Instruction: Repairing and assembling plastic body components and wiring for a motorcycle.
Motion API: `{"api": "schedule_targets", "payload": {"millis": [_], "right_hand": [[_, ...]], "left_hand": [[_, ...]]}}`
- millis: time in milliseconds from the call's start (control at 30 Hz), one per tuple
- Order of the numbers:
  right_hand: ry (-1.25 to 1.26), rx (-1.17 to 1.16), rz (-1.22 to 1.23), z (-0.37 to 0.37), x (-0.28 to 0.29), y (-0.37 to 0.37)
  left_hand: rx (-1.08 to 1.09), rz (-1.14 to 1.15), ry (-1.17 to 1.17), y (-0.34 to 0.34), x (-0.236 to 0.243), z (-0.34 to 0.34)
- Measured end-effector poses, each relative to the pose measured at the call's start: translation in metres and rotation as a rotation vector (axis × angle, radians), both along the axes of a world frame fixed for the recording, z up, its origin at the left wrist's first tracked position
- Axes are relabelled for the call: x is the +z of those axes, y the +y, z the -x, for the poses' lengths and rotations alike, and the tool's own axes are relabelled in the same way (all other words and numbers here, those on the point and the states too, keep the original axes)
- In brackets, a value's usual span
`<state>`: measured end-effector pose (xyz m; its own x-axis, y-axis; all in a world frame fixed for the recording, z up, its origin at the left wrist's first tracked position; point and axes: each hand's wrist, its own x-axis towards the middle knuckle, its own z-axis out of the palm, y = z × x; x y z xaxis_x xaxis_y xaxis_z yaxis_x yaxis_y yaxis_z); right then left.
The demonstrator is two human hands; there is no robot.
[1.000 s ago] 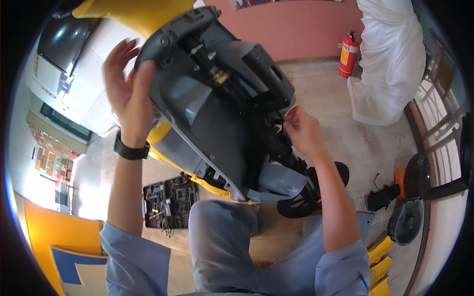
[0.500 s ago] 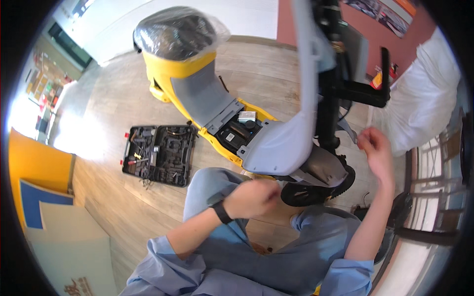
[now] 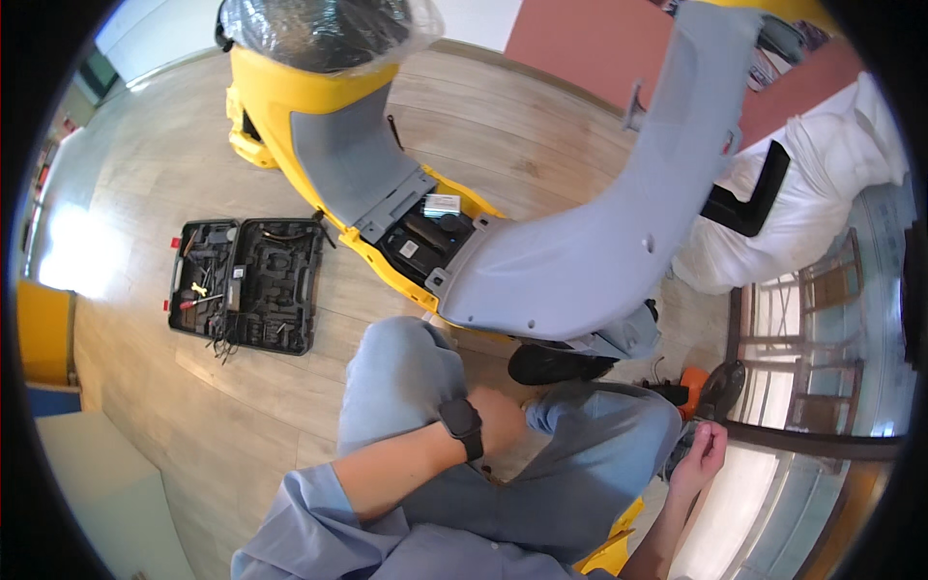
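One bare left hand (image 3: pixel 500 422) over the lap, one bare right hand (image 3: pixel 700 460) past the knee, yellow-and-grey scooter (image 3: pixel 348 159) just ahead

Well apart from each other; left between the knees and blurred. Cannot tell from the blur whether holding anything. At the left wrist, a black square-faced watch (image 3: pixel 460 420) on a black strap. Right hand beside the right knee, fingertips drawn together; cannot tell whether pinching something small.

Beyond both knees in pale blue trousers (image 3: pixel 401 382), scooter standing on the light wood-plank floor (image 3: pixel 290 416). Toward the right, a smooth, curved grey plastic front panel (image 3: pixel 590 251) rising toward the top of the view. Below its lower edge, near the left hand, a black rubber tyre (image 3: pixel 554 366). Further left, an uncovered black compartment (image 3: pixel 445 259) low in the body, then a rounded seat (image 3: pixel 324 37) wrapped in clear plastic film. Jutting out from behind the panel, an L-shaped black bracket (image 3: pixel 764 199), with draped white sheeting (image 3: pixel 768 253) behind it.

On the floor to the left, an open black tool case (image 3: pixel 315 290) containing a red-handled tool (image 3: pixel 188 305).
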<state>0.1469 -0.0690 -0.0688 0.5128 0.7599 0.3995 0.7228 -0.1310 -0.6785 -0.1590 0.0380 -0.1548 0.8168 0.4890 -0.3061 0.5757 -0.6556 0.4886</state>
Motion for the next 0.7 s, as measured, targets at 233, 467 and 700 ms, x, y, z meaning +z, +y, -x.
{"api": "schedule_targets", "payload": {"millis": [233, 467, 700], "right_hand": [[-0.084, 0.154, 0.087, 0.022, 0.027, 0.001], [-0.270, 0.536, 0.097, 0.059, 0.016, 0.104], [-0.335, 0.692, 0.163, 0.061, -0.018, 0.134]], "left_hand": [[0.569, 0.053, -0.472, 0.046, 0.059, 0.000], [0.774, 0.014, -0.760, 0.094, 0.088, -0.027], [0.732, 0.043, -0.742, 0.107, 0.074, -0.046]]}}
